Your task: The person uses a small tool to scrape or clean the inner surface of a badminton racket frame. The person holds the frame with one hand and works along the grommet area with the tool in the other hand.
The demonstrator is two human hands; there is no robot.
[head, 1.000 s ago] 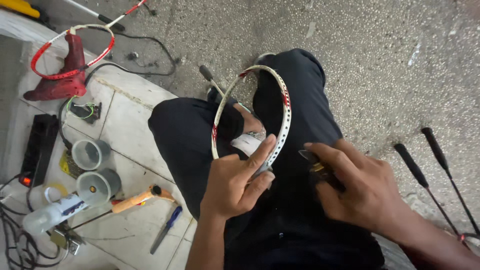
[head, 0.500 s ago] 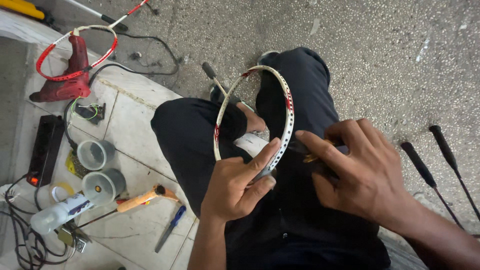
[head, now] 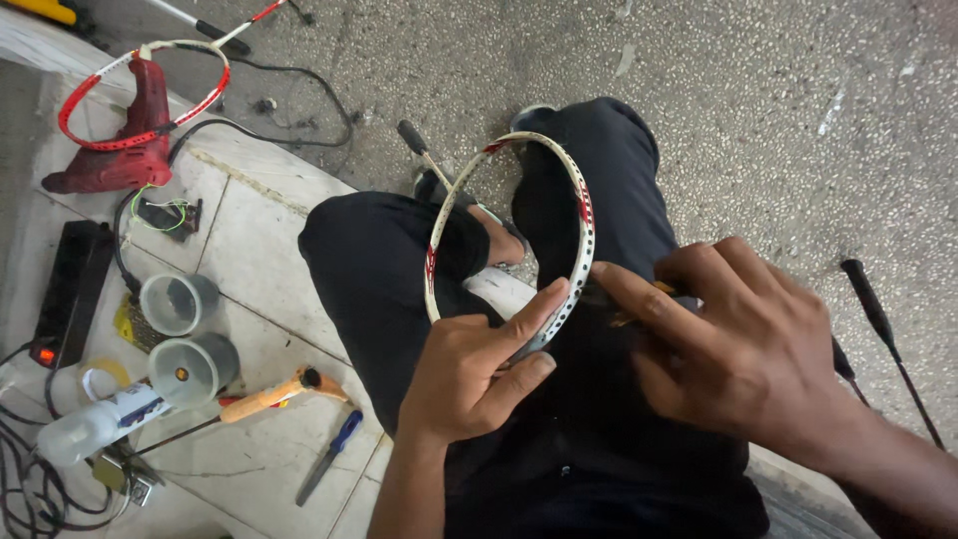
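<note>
Racket frame (head: 584, 215), white, unstrung, is held over the lap | left hand (head: 469, 374) is pinched on its lower rim | right hand (head: 743, 344) is closed on a small tool at the rim, just beside | orange-handled tool (head: 269, 396) lies on tiles, well apart.

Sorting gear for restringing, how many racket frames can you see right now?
2. A white unstrung frame held by the left hand over the lap; a red-and-white frame on the red tool upper left. More may lie out of view.
</note>
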